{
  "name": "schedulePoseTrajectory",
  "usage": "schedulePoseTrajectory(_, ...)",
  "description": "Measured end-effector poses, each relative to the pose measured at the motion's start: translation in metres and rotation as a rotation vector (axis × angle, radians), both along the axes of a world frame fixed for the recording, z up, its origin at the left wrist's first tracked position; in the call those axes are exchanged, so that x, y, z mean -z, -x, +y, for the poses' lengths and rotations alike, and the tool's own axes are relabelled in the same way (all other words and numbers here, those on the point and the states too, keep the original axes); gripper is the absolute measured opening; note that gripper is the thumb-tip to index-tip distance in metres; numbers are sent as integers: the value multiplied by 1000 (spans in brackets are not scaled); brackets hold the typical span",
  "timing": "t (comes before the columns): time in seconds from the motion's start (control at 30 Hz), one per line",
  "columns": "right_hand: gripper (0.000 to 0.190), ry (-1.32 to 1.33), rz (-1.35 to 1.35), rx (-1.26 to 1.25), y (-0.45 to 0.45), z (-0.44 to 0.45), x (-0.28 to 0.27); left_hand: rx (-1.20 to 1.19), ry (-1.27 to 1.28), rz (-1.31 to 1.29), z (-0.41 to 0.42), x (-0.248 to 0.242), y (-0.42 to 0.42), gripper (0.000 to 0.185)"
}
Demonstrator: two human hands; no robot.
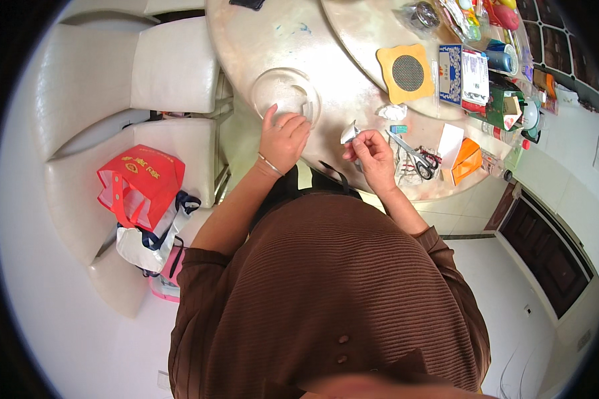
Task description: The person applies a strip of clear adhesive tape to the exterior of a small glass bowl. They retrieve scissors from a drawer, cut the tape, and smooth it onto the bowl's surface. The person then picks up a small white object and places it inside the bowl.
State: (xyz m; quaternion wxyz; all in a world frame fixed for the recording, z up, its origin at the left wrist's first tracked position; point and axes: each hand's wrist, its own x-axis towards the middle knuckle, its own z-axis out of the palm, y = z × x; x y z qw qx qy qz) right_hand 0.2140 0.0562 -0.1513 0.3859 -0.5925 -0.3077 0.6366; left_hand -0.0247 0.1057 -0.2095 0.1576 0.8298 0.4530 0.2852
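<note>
A round clear plastic dish or lid (285, 82) lies on the pale stone-look table near its left edge. Over its near rim is my left hand (284, 137), thumb spread from the curled fingers, with nothing plainly held. A small clear strip (307, 108) shows inside the dish by those fingertips; whether they touch it is unclear. My right hand (372, 157) pinches a piece of silvery foil (349, 132) between thumb and fingers above the table's front edge. Just right of that hand lie scissors (418, 158) with dark handles, partly on a patterned cloth (407, 167), and a small blue-green eraser-like block (398, 128).
Crumpled white tissue (393, 111) and a yellow trivet (406, 74) lie farther back. An orange-and-white packet (464, 160), a plastic bottle (494, 166) and a blue-patterned box (450, 73) crowd the right. A red bag (142, 179) rests on a white chair (174, 65) at left.
</note>
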Motion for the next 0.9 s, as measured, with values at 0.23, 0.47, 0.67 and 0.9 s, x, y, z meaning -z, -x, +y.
schedulePoseTrajectory(0.23,11,30,23,26,3,3,3,-66,67,-57,-2,-3,-1,20)
schedulePoseTrajectory(0.47,24,-44,30,-15,11,16,-4,-109,79,-108,-2,-1,2,19)
schedulePoseTrajectory(0.67,26,-58,-8,3,10,19,-6,-205,244,-359,-5,-7,2,16)
schedulePoseTrajectory(0.9,28,-28,-22,26,6,12,-12,-302,351,-578,-3,-40,3,17)
